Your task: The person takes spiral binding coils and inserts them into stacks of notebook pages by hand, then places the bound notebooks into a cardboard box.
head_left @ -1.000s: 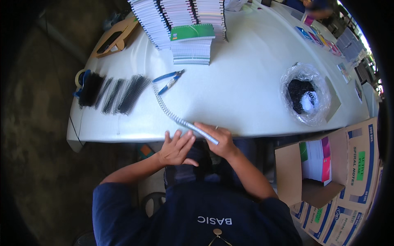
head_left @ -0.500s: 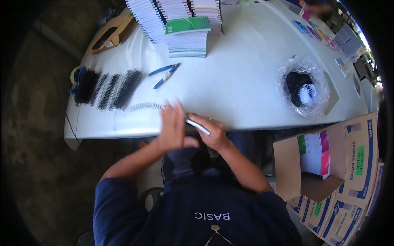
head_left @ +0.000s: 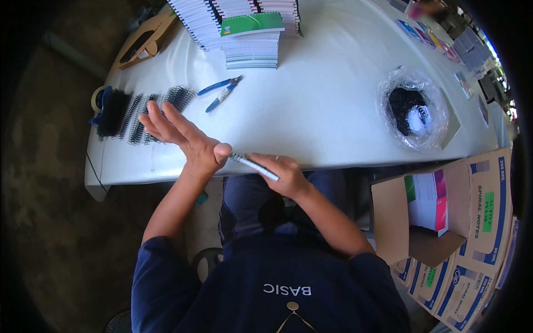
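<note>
The work looks partway along: on the far side of the white-covered table [head_left: 333, 111], tall stacks of white-paged notebooks with dark coils along their edges [head_left: 198, 25] seem already bound, while on the left several dark, see-through spiral coils [head_left: 180, 97] lie in a row, apparently unused. Whether the far pile of white pads topped with a green cover [head_left: 252, 53] is bound throughout is too small to tell. The piece in hand is a thin, pale pad seen edge-on [head_left: 260, 168], held slanting at the table's near edge, in front of the person's lap, with a short stretch of thin grey wire-like coil [head_left: 236, 157] showing at its far left end. That one looks unfinished, though how much of its edge the coil runs through cannot be made out. The right hand [head_left: 286, 175] is closed around the pad, fingers curled along its far side. The left hand [head_left: 191, 144] is spread wide, its fingers pointing far and left over the table and gripping nothing that can be seen; its thumb reaches toward the coil's end, but whether it touches the coil or is only just beside it is unclear. Beyond the left hand lies a pair of blue-handled metal pliers [head_left: 215, 87], untouched. Well to the right stand a clear plastic bag with black and white contents [head_left: 437, 140] and, nearer, a brown cardboard box [head_left: 390, 225] holding colourful-covered notebooks [head_left: 426, 208].
</note>
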{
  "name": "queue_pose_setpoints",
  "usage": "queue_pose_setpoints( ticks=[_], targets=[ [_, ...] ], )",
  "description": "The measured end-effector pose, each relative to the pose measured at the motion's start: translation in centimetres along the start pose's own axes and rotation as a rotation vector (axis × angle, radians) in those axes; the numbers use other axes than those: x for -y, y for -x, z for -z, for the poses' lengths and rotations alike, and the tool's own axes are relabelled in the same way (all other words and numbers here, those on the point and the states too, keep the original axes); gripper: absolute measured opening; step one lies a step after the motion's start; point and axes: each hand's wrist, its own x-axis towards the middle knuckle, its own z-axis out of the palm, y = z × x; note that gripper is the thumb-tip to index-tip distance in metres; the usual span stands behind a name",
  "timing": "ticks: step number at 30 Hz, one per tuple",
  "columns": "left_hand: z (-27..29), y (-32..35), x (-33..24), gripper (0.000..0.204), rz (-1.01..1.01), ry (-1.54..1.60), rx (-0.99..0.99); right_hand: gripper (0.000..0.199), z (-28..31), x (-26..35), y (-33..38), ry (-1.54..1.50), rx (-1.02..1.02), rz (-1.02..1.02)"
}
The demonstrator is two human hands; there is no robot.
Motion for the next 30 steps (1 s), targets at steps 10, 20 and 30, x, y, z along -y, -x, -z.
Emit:
queue_pose_setpoints(
  ticks=[10,20,30],
  targets=[
    [-0.5,-3.2,-0.5,0.113,0.300,0.144,-0.003,0.040,-0.4,-0.1,-0.2,0.086,-0.078,0.104],
    [-1.2,2.5,-2.9,0.111,0.081,0.371,0.327,0.030,-0.3,-0.4,-0.5,0.026,-0.093,-0.061],
    [0.3,-7.5,-0.1,0.038,0.038,0.406,0.091,0.025,-0.1,0.1,-0.7,-0.344,0.028,-0.300]
  ],
)
